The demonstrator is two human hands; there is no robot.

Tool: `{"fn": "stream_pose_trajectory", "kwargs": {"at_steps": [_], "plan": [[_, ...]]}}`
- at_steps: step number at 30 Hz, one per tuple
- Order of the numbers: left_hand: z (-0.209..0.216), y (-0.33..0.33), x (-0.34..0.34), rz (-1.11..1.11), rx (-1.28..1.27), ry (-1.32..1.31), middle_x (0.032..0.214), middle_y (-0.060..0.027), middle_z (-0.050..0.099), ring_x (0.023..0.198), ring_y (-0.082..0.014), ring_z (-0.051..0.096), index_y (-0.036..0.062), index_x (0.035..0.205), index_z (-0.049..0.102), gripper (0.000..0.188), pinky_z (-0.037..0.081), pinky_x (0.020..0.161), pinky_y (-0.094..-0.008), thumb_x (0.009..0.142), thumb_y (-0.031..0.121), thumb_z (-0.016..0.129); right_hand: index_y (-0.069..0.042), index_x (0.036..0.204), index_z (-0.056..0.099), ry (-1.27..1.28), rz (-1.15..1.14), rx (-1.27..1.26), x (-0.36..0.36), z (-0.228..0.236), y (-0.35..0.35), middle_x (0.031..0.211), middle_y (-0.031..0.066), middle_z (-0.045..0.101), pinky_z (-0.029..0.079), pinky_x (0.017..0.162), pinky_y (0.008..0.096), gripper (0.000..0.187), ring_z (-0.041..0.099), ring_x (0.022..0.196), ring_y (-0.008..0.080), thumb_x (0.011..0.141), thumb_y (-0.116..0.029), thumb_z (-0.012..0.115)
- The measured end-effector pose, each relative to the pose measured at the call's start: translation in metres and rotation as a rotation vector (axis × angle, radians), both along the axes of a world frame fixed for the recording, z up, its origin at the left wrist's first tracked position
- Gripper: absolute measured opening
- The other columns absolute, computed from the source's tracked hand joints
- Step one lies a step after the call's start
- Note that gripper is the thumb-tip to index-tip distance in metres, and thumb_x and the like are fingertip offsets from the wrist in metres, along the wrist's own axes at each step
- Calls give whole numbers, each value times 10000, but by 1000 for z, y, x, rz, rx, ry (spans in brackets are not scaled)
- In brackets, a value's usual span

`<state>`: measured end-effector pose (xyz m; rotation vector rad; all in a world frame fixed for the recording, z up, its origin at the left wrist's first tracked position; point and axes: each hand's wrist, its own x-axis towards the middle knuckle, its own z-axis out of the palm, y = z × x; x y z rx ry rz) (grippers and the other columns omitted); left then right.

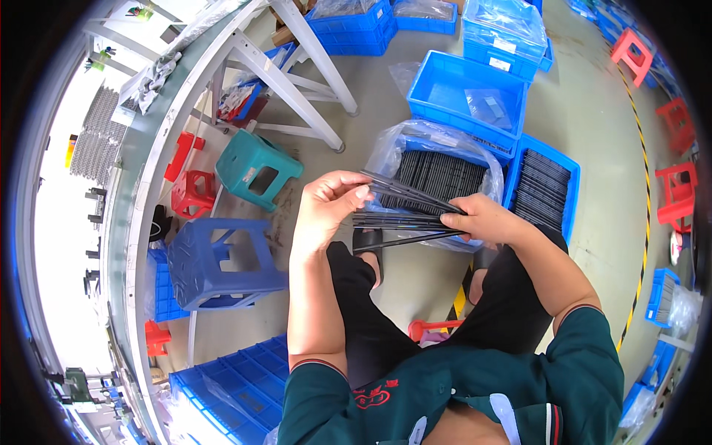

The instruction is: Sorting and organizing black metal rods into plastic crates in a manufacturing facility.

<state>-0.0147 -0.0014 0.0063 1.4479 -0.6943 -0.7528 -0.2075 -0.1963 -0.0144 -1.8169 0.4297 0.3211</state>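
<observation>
In the head view, the black strips (400, 221) are up in the air in front of the person, above the floor (404, 278) and just on the near side of a bagged bin (467, 148). The right hand (480, 219) clamps them near their right ends, thumb on top. The left hand (331, 200) has thumb and forefinger close together at the left tips of the upper strips; whether they pinch one, I cannot tell.

Holding them by one end seems meant to let the other ends fan apart, so single strips can be reached. The bins lie between and beyond the feet, probably for easy reach from a seat.

The held strips' long axis runs roughly crosswise, free ends to the left: the upper group tilts away from the body, the middle group lies nearly level across, and the lowest slants back toward the body. In the bagged bin, packed strips (441, 174) run roughly away from the person — those in the side bin (571, 196) lie more crosswise.
</observation>
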Motion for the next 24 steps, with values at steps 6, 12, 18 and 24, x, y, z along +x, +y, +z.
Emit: {"fn": "stream_pose_trajectory", "kwargs": {"at_steps": [6,12,18,24], "plan": [[2,2,1,-62,10,38,772,-65,648,698,-94,588,-28,922,626,112,453,620,-212,817,12,626,9,823,584,4,23,-1,2,-4,2,591,38,495,402,515,267,328,496,528,101,885,-312,564],[5,10,13,109,-83,-62,812,-91,658,745,-129,623,-42,954,620,132,471,683,-224,833,9,614,-6,841,574,35,43,-9,0,-1,1,617,36,526,404,467,270,320,513,537,103,885,-322,553],[-2,6,9,1,-119,-21,853,-97,656,797,-157,643,-50,964,615,143,504,738,-257,825,-20,618,23,853,587,17,83,-38,2,4,3,615,60,536,438,535,282,364,549,539,122,888,-337,546],[-3,6,10,-22,-126,-19,863,-98,654,795,-160,643,-54,955,617,129,512,752,-272,827,-40,604,21,826,579,-69,129,-110,1,-10,-1,590,92,560,455,549,306,375,574,539,162,894,-344,532]]}}
